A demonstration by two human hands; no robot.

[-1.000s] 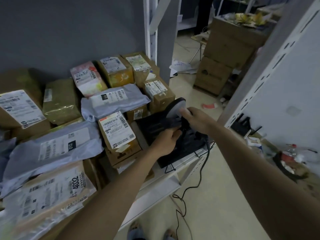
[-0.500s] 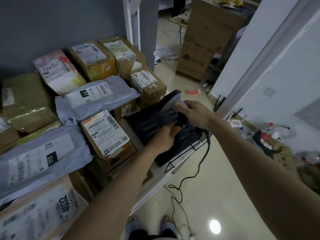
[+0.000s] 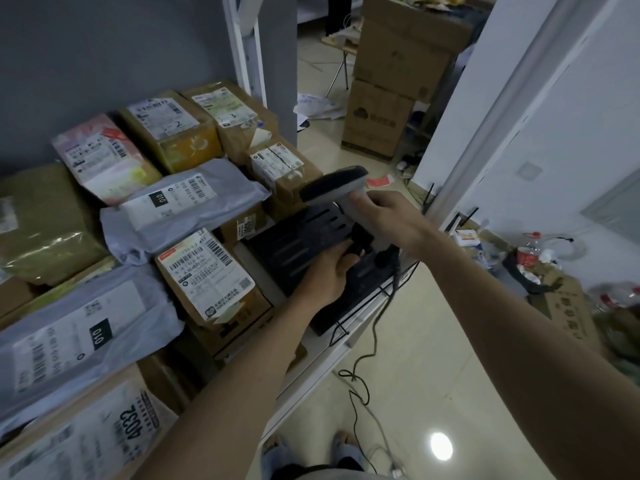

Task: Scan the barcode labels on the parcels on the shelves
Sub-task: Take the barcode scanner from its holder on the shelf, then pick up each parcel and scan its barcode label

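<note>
- The left arm is stretched forward, and the left hand (image 3: 327, 275) is laid palm-down with fingers curled over a black edge.
- The right hand (image 3: 388, 220) is wrapped round a grey handle, forearm extended.

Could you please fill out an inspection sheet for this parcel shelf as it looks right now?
Surface: white metal shelf, crowded with parcels.
Job's things: grey barcode scanner; grey mailer bag marked 010; cardboard box with barcode label; yellow box marked 2; parcel marked 4032.
Clutter: black slotted device at the shelf's right end.
Grippers: right hand grips the scanner's handle; left hand rests on the black device.
Cables: black scanner cable hangs to the floor.
Surroundings: stacked cardboard boxes, scattered papers and bottles on the floor.
</note>
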